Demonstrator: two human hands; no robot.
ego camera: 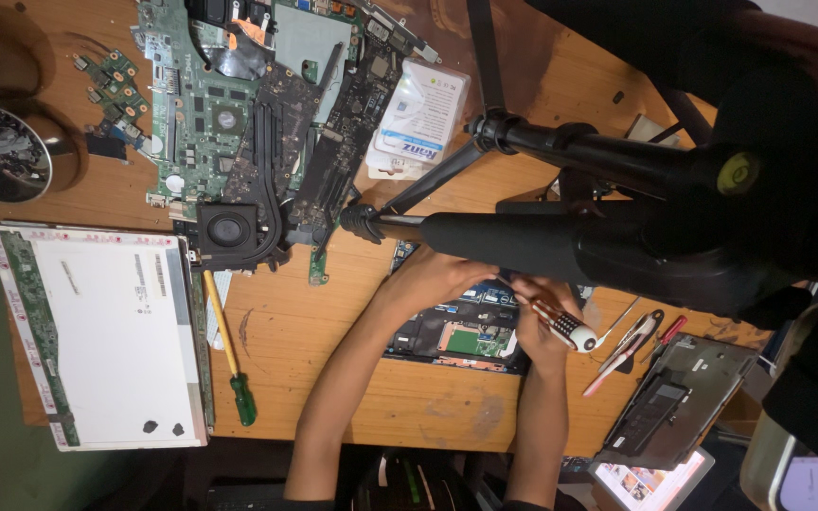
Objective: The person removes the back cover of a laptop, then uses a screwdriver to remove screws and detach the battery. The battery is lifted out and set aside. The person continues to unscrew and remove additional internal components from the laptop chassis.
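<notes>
Under both hands, on the wooden worktop [428, 397], lies an opened laptop base [461, 336] with its dark frame and a green and copper board showing. The left hand [433, 274] rests flat on the far edge of that base, fingers together and curled over it, gripping nothing loose that I can make out. The right hand [542, 317] is closed around a small screwdriver [565, 326] with a red, white and black handle, whose rounded white end points away from the base.

Just beyond the hands, a black tripod [560, 237] crosses the view and hides part of the base and of the left hand's fingertips. Just beside the right hand, away from the left one, lie red-handled tweezers or pliers [631, 341], too blurred to tell which, and next to them a grey laptop cover [679, 397]. Well off past the left forearm lie a yellow-shafted screwdriver with a green handle [229, 350] and a detached screen panel [97, 331]. Farther out from the left hand sit bare motherboards with a fan [248, 142] and a white packet [418, 118].
</notes>
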